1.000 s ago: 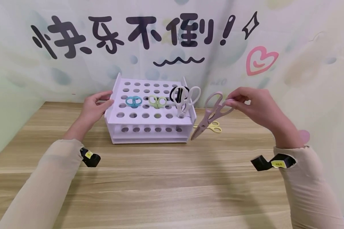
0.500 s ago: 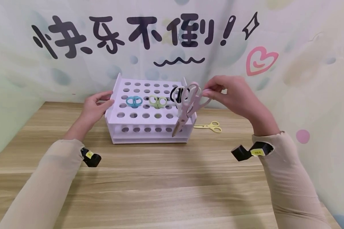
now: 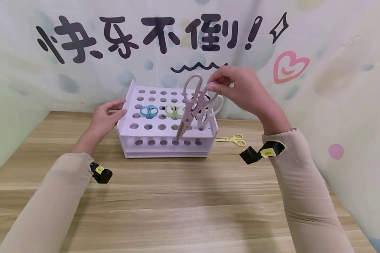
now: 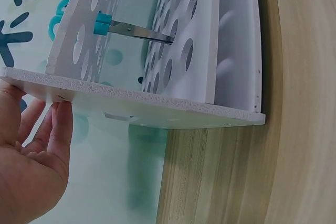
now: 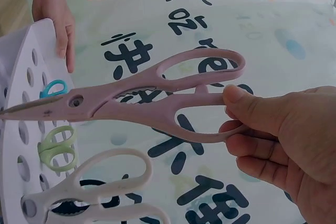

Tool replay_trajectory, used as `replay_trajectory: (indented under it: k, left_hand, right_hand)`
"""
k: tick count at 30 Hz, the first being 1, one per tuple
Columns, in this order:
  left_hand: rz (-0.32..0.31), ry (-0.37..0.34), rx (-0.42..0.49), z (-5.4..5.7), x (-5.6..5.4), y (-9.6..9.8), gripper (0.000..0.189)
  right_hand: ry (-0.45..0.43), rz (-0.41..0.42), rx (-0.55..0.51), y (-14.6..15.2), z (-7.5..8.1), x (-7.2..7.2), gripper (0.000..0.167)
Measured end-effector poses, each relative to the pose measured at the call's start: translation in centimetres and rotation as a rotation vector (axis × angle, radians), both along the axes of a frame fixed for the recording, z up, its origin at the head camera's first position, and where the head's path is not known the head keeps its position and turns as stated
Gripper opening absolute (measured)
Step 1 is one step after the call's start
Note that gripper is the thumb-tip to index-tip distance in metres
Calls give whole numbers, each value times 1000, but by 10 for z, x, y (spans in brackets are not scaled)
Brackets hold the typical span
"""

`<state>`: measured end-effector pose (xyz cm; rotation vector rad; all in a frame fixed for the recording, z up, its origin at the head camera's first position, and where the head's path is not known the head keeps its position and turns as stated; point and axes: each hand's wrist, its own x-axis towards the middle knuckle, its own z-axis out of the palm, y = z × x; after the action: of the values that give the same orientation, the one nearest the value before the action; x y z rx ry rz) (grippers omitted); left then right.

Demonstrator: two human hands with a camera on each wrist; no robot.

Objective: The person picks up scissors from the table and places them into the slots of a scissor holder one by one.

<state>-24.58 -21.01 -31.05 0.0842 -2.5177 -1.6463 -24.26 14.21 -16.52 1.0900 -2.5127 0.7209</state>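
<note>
My right hand [image 3: 240,88] pinches one handle loop of the pink scissors [image 5: 126,95] between thumb and fingers. The scissors hang blades down, slightly spread, over the white rack [image 3: 164,154], in front of its right part. My left hand [image 3: 106,117] touches the outside of the rack's left side panel [image 4: 157,111] with thumb and fingertips; its fingers are not wrapped round it. In the rack's holes stand blue scissors [image 4: 102,23], green scissors [image 5: 58,148], white scissors [image 5: 113,174] and black-handled scissors, mostly hidden in the head view.
Yellow scissors [image 3: 237,140] lie on the wooden table [image 3: 164,203] to the right of the rack. A printed cloth [image 3: 92,77] hangs close behind. The rack has two perforated levels with several round holes between raised side panels.
My right hand has carried the pink scissors left and upward, from beside the rack's right end to over it. My left hand stays at the side panel.
</note>
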Motion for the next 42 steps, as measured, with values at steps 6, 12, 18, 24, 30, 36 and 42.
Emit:
replay_trajectory:
  k: [6,12,18,24,30,36,42]
  left_hand:
    - [0,-4,-3,1,0,1,52]
    - [3,-12,7,1,0,2,51]
    - [-1,1,19,1,-1,3,51]
    - [7,-4,20,1,-2,2,50]
    - [10,-7,24,0,-2,1,49]
    - [14,-8,17,0,-1,0,49]
    - [9,-10,27,0,0,0,49]
  right_hand:
    - [-4,4,-33,-6,9,-7,15]
    - [10,-5,-34,-9,16,-13,17]
    - [12,-35,-11,-14,17,-21,17]
    - [-31,-41,-20,-18,13,-27,17]
    - [-42,-42,-44,-19,12,-29,16]
    - [-27,-55,3,-20,8,-31,18]
    - [-78,-38,47,-25,0,-35,17]
